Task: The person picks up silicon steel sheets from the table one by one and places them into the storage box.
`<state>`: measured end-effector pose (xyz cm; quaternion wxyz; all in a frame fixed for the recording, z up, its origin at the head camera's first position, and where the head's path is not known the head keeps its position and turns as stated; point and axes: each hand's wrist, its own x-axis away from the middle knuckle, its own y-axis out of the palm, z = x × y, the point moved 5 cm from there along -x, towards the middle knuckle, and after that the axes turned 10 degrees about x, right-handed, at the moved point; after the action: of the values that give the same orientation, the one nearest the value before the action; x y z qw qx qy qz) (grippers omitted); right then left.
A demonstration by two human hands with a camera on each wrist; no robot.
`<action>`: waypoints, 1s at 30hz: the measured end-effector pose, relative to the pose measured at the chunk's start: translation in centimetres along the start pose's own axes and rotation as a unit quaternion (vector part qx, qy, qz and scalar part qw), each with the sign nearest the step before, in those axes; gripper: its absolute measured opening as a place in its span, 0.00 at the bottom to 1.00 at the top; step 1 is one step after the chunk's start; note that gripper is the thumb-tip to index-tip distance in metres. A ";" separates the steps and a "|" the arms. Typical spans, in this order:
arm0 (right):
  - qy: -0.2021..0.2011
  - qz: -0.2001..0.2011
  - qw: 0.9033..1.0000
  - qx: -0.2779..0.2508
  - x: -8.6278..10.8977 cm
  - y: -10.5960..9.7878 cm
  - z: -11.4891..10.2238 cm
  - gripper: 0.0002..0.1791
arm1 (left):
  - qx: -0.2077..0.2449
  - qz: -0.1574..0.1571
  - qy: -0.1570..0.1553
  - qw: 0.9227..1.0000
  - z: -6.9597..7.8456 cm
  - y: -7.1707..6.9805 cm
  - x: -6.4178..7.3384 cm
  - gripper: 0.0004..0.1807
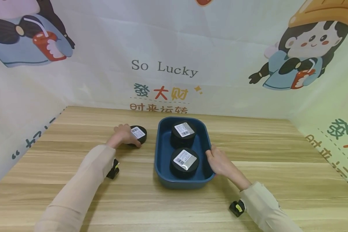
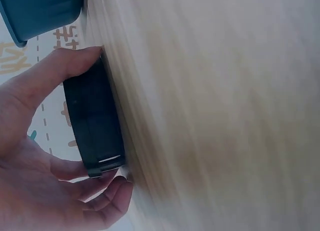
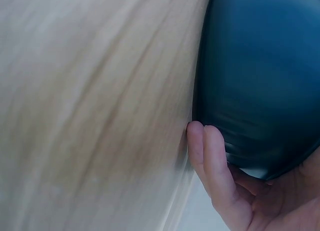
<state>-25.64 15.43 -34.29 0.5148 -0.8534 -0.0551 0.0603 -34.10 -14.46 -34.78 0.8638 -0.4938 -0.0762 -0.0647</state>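
Note:
A flat black round container (image 1: pixel 139 132) with a white barcode label sits on the table left of a blue tub (image 1: pixel 184 184). My left hand (image 1: pixel 124 134) grips this container by its sides. In the left wrist view the thumb presses one edge of the container (image 2: pixel 95 116) and curled fingers hold the opposite edge. At the tub's right side, my right hand (image 1: pixel 219 161) holds the rim, and in the right wrist view its fingers (image 3: pixel 216 163) lie along the outer wall. Inside the tub are black round containers, one at the back (image 1: pixel 183 132) and one in front (image 1: pixel 184 162), both labelled.
The wood-grain table (image 1: pixel 127 199) extends around the tub. A printed cloth (image 1: pixel 165 42) with cartoon figures and lettering hangs behind and at both sides. Small black devices (image 1: pixel 236 208) are worn at both wrists.

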 end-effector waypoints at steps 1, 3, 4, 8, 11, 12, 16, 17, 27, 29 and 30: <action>0.000 0.000 1.000 0.001 0.0 0.0 0.0 0.10 | 0.001 0.001 0.004 1.000 0.0 0.0 0.0 0.44; 0.001 -0.002 1.000 0.002 0.0 0.0 0.0 0.11 | 0.001 0.009 0.012 1.000 0.0 0.0 0.0 0.44; 0.001 -0.002 1.000 0.003 0.0 0.0 0.0 0.11 | 0.001 0.013 0.017 1.000 0.0 0.0 0.0 0.43; 0.003 -0.003 1.000 -0.001 0.1 0.1 0.0 0.11 | 0.021 0.033 0.037 0.999 -0.1 0.0 0.1 0.43; 0.007 -0.006 1.000 -0.007 0.1 0.1 0.0 0.10 | 0.056 0.049 0.056 0.996 -0.2 -0.2 0.1 0.43; 0.008 -0.006 1.000 -0.011 0.1 0.1 0.0 0.11 | 0.072 0.054 0.062 0.994 -0.2 -0.3 0.2 0.43; 0.007 -0.010 1.000 -0.016 0.0 0.0 0.0 0.11 | 0.116 0.085 0.097 0.985 0.0 -0.8 0.6 0.47; 0.007 -0.011 1.000 -0.018 0.0 0.0 0.0 0.11 | 0.123 0.092 0.104 0.983 0.0 -1.0 0.7 0.48; 0.008 -0.018 1.000 -0.022 0.0 0.0 0.0 0.12 | 0.190 0.145 0.149 0.960 0.6 -1.9 1.5 0.49; 0.007 -0.019 1.000 -0.021 0.0 0.0 0.0 0.12 | 0.198 0.155 0.160 0.954 0.8 -2.0 1.8 0.49; 0.005 -0.017 1.000 -0.019 0.0 0.0 0.0 0.11 | 0.202 0.161 0.166 0.952 0.9 -2.1 1.9 0.49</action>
<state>-25.60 15.40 -34.32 0.4995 -0.8624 -0.0681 0.0458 -32.71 -14.85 -32.18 0.9450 -0.2967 0.1375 0.0104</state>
